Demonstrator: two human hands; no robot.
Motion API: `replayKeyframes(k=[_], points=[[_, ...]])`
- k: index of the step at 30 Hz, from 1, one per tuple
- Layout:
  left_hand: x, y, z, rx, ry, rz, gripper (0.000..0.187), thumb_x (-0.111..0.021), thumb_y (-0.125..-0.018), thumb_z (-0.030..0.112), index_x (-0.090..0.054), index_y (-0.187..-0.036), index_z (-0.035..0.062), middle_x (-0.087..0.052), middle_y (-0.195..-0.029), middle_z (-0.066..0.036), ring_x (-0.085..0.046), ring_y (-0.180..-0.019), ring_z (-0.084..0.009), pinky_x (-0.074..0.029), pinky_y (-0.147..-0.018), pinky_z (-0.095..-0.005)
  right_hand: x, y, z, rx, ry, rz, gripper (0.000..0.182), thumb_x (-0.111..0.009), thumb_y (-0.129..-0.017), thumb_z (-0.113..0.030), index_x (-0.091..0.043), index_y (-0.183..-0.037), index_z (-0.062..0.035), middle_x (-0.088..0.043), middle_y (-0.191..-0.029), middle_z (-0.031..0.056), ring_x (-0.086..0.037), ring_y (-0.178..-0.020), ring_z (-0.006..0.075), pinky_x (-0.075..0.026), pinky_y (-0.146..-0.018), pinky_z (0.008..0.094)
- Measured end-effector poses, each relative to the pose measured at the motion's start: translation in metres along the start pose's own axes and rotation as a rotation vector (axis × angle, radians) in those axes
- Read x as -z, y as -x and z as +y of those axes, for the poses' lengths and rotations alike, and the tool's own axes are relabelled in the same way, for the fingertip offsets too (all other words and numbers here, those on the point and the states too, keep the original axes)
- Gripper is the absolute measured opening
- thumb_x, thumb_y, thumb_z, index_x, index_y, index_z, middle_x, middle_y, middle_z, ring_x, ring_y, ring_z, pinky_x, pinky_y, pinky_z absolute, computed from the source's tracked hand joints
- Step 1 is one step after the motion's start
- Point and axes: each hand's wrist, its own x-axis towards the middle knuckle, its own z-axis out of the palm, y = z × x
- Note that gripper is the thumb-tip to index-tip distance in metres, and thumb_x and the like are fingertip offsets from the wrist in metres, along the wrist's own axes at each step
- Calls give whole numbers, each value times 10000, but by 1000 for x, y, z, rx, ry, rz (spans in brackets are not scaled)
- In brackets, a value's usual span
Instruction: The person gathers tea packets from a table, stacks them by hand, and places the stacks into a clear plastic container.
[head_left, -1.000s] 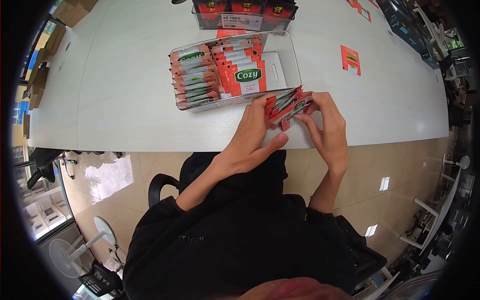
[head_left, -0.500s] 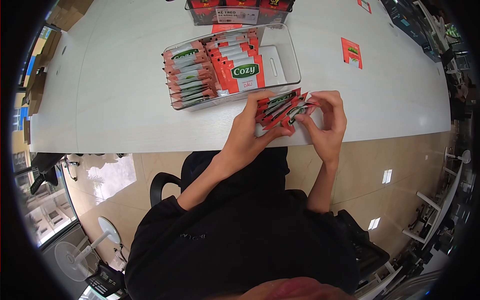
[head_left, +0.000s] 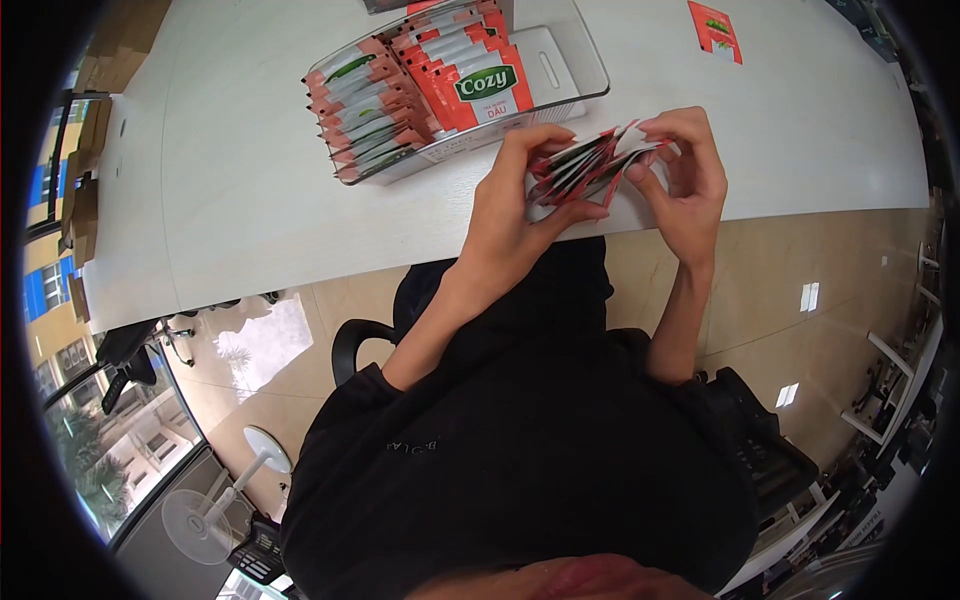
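Note:
Over the table's near edge, my left hand (head_left: 510, 205) grips a stack of red and white tea sachets (head_left: 582, 168) between thumb and fingers. My right hand (head_left: 685, 180) pinches the right-hand edges of the same stack, which is fanned slightly apart. Just beyond the hands stands a clear plastic bin (head_left: 595, 85). Upright in it are a row of pinkish sachets (head_left: 365, 115) on the left and a row of red Cozy sachets (head_left: 490, 85) in the middle. A white slotted panel (head_left: 548, 62) shows in the bin's right part.
A single red sachet (head_left: 716, 32) lies flat on the white table (head_left: 240, 190), right of the bin. A dark box (head_left: 868, 25) is at the far right corner. Below the near edge are a black chair (head_left: 350, 345) and a white fan (head_left: 200, 522) on the left.
My view has shifted and tilted, so the bin sits higher in the picture. The held sachets are turned more edge-on, showing their tops, with both hands still on them.

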Motion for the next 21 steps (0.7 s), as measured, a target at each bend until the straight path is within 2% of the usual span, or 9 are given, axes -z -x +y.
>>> replayKeyframes(k=[1, 5, 7, 11, 14, 16, 17, 19, 21], points=[[1, -1, -1, -25, 21, 22, 698, -889, -731, 164, -474, -1270, 8, -606, -1109, -150, -628, -982, -297, -506, -841, -368, 0, 0, -1, 8, 21, -28, 444, -785, -748, 105, -639, -1152, -7, -545, -1072, 65, -571, -939, 148, -525, -790, 294], [2, -4, 8, -107, -149, -97, 749, -910, -678, 205, -483, -1264, 19, -575, -1102, -149, -580, -965, -331, -477, -822, -398, -2, 1, -3, 29, 112, -32, 458, -811, -732, 82, -648, -1150, -12, -547, -1065, 75, -579, -920, 152, -531, -754, 289], [-4, -6, 12, -294, -282, -44, 758, -915, -649, 202, -495, -1255, 28, -545, -1081, -153, -535, -949, -359, -450, -810, -418, -4, 3, -2, 98, 152, -23, 494, -831, -716, 63, -644, -1166, -17, -546, -1082, 89, -584, -906, 156, -532, -726, 285], [-5, -5, 4, -271, -256, -26, 703, -893, -682, 157, -495, -1248, 26, -542, -1066, -149, -537, -959, -356, -448, -817, -413, -7, 2, -2, 146, 125, -55, 600, -849, -689, 57, -609, -1233, -26, -537, -1108, 104, -593, -898, 156, -528, -755, 286], [-6, -5, 1, -222, -289, 8, 667, -887, -705, 119, -512, -1247, 13, -561, -1117, -145, -550, -960, -331, -458, -842, -399, -6, -4, -5, 164, 11, -82, 716, -860, -709, -4, -528, -1341, -49, -519, -1210, 132, -585, -990, 184, -501, -875, 341], [-7, -6, -1, -247, -321, 46, 612, -870, -721, 85, -528, -1223, 14, -567, -1092, -145, -550, -947, -326, -457, -830, -405, -2, -5, -5, 121, 272, -16, 885, -868, -746, -102, -375, -1479, -54, -451, -1409, 177, -529, -1230, 258, -405, -1057, 393], [-7, -5, 0, -249, -320, 49, 612, -870, -721, 85, -528, -1223, 14, -567, -1092, -145, -550, -947, -326, -457, -830, -405, -3, -3, -7, 123, 273, -18, 885, -868, -746, -102, -375, -1479, -54, -451, -1409, 177, -529, -1230, 258, -405, -1057, 393], [-5, -5, 3, -231, -363, 13, 624, -818, -680, -17, -496, -1214, 16, -544, -1085, -150, -520, -959, -359, -433, -840, -424, -11, 8, -11, -234, -33, -175, 1021, -866, -773, -194, -227, -1553, -38, -314, -1567, 196, -355, -1439, 304, -290, -1172, 419], [-3, -5, 2, -230, -354, 22, 632, -811, -661, -30, -496, -1208, 18, -544, -1091, -146, -514, -965, -357, -430, -838, -422, -21, 17, -15, -216, -71, -286, 1101, -877, -762, -204, -154, -1571, -16, -257, -1609, 196, -280, -1493, 322, -254, -1203, 424]])
